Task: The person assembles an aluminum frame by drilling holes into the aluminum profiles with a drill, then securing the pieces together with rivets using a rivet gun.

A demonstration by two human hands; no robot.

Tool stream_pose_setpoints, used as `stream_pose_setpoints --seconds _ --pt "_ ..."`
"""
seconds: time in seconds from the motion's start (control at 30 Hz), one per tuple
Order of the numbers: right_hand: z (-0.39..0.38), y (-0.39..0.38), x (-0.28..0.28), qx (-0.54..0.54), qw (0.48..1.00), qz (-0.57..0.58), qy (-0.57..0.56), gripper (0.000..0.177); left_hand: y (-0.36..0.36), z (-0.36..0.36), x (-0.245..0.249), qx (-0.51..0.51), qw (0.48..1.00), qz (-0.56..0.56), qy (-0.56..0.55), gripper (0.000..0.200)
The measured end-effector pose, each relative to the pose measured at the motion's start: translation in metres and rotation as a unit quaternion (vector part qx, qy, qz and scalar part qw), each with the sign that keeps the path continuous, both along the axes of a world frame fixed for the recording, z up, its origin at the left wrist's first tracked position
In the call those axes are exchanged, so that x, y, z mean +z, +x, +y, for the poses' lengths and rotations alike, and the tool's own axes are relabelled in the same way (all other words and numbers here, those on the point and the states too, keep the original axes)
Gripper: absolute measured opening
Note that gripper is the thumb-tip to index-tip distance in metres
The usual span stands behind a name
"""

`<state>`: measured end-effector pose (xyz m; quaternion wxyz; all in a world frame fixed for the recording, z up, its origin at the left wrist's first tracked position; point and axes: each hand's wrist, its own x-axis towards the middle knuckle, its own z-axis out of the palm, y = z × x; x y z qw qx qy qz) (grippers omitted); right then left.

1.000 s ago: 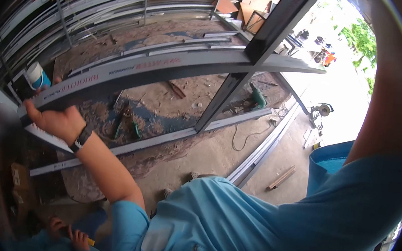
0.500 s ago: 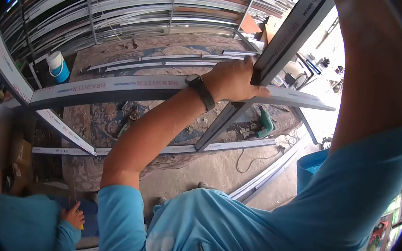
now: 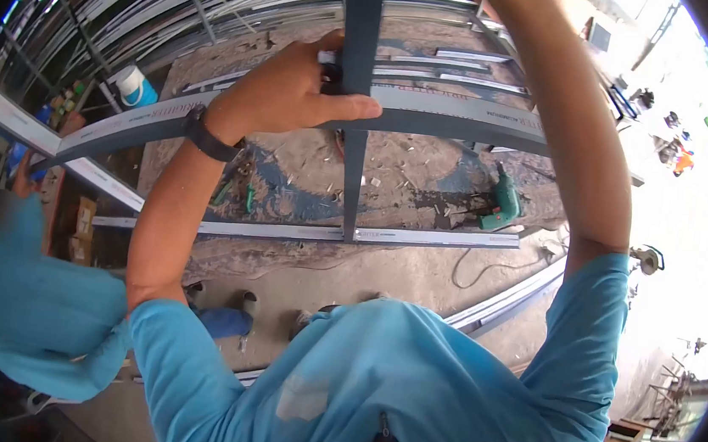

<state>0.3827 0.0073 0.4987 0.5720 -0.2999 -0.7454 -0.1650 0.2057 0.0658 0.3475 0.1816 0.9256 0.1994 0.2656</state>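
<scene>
The left hand (image 3: pixel 299 88) closes its grip on the frame (image 3: pixel 458 118) at 12 o'clock, fingers around the upright (image 3: pixel 363 9) and thumb laid along the curved rail. The right arm rises toward 1 o'clock. The right hand is past the top edge, so its grip cannot be told. A green drill (image 3: pixel 505 203) lies on the floor (image 3: pixel 382 283) at 3 o'clock. A co-worker (image 3: pixel 39 301) stands at 8 o'clock.

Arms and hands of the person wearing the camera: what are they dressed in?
Short light-blue sleeves cover both upper arms; the forearms are bare. A black wristband, likely a watch, sits on the left wrist. The left hand wears no glove; the right hand is beyond the top edge.
</scene>
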Motion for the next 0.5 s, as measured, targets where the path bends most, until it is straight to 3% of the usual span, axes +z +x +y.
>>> stream_pose_setpoints --seconds 0.03,0.1,0.17,0.33,0.4,0.5 --pt "0.007 0.001 -0.014 0.06 0.991 0.017 -0.119 0.08 -0.002 -0.002 0.006 0.023 0.999 0.021 -0.016 0.063" --pt "0.027 -0.002 -0.032 0.155 0.98 0.026 -0.123 0.071 -0.004 -0.005 0.013 0.064 0.996 0.035 -0.051 0.066" --pt "0.027 -0.007 -0.036 0.201 0.968 0.063 -0.14 0.058 -0.004 -0.003 0.015 0.041 0.996 0.075 -0.011 0.065" --pt "0.037 -0.004 -0.036 0.228 0.96 0.112 -0.116 0.044 -0.002 -0.008 0.02 0.081 0.98 0.18 0.012 0.064" --pt "0.038 0.004 -0.029 0.212 0.958 0.101 -0.166 0.042 -0.002 -0.006 0.022 0.05 0.985 0.167 0.003 0.065" --pt "0.036 -0.002 -0.019 0.176 0.965 0.125 -0.152 0.04 -0.001 0.002 0.017 0.021 0.991 0.128 0.045 0.067"
